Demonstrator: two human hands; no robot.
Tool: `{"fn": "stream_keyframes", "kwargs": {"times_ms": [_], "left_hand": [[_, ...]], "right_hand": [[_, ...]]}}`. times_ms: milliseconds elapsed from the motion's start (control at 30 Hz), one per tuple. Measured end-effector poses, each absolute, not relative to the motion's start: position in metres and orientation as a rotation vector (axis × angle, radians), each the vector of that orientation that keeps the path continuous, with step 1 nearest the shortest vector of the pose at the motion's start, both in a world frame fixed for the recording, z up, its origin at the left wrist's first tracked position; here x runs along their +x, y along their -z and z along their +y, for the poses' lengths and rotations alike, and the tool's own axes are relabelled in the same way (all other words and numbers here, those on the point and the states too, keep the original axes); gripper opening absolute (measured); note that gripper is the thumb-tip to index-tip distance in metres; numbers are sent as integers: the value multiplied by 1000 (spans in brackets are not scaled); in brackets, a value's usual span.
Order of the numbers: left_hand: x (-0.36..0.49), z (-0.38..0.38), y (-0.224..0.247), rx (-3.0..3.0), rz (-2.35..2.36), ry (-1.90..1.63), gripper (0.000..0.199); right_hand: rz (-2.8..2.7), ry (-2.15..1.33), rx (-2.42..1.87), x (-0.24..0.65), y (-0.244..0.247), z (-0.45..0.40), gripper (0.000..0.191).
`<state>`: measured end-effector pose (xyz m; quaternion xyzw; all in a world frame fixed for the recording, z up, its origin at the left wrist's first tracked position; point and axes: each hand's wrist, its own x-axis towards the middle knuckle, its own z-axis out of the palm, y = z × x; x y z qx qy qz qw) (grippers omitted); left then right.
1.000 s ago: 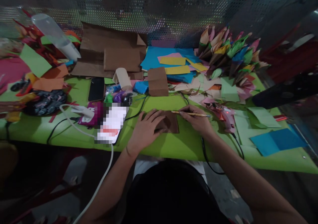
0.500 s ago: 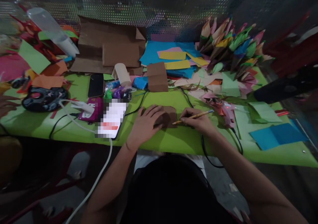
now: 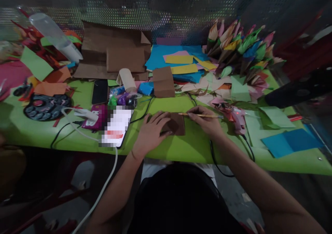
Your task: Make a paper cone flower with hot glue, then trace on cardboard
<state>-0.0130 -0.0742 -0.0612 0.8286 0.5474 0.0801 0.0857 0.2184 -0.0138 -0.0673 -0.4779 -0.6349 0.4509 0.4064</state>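
A small dark brown piece of paper (image 3: pixel 177 125) lies on the green table near its front edge. My left hand (image 3: pixel 153 130) rests on the left part of this paper, palm down with its fingers spread. My right hand (image 3: pixel 206 121) is closed on a pencil (image 3: pixel 210 116). The pencil lies nearly level, its tip pointing left at the paper's upper right corner. Whether the tip touches the paper is too small to tell.
On the green table (image 3: pixel 192 151), a lit phone (image 3: pixel 116 126) and purple power block (image 3: pixel 98 118) are left; a pink glue gun (image 3: pixel 237 119) is right. Behind are brown sheets (image 3: pixel 126 59), blue paper (image 3: pixel 158 55) and paper flowers (image 3: pixel 249 47). Cables cross the front edge.
The pencil tip has moved up along the paper's right side, and the pencil is now flatter. My right hand has shifted slightly up. At the far left, the other person's hand has left the view.
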Motion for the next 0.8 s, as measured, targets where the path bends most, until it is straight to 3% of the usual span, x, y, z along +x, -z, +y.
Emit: {"fn": "stream_keyframes", "kwargs": {"times_ms": [533,800], "left_hand": [[-13,-75,61,2474,1639,-207,45],[-13,-75,61,2457,1645,-231,43]], "right_hand": [[-1724,-1017,-1225,213,76,-10,21],[-1743,-1217,-1205,220,65,-16,16]]}}
